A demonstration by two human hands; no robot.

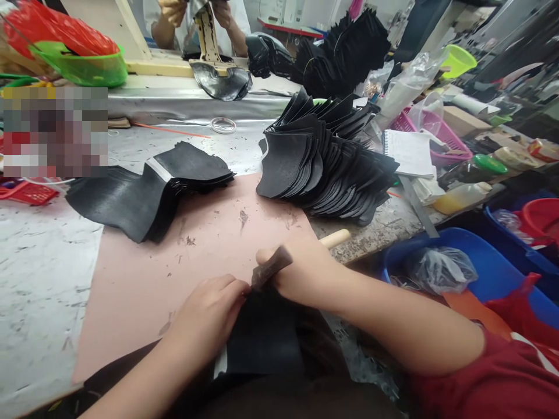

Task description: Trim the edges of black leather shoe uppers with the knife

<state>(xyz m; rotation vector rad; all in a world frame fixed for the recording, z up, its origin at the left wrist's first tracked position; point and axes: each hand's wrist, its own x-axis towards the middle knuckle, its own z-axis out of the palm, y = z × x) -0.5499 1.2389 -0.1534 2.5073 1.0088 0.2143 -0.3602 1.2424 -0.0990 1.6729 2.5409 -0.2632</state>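
Observation:
My right hand (301, 270) is wrapped round a hammer (271, 267). Its dark head shows beside my fingers, and the pale wooden handle sticks out past the back of my hand. The hammer head is right at the fingertips of my left hand (213, 302). Those fingers are closed at the upper edge of a black leather-like piece (266, 337), which hangs over the near edge of the work surface toward my lap and has a white strip at its left. The pinch itself is partly hidden. A pinkish board (209, 233) lies under this spot.
A stack of black cut pieces (192, 163) lies at the board's far left. A bigger fanned stack (297, 163) stands at its far right. Blue tubs (463, 250) are to the right, beside a notebook (408, 152) and pink basket (449, 145). Across the table, another person's hands (172, 11) are beside a machine.

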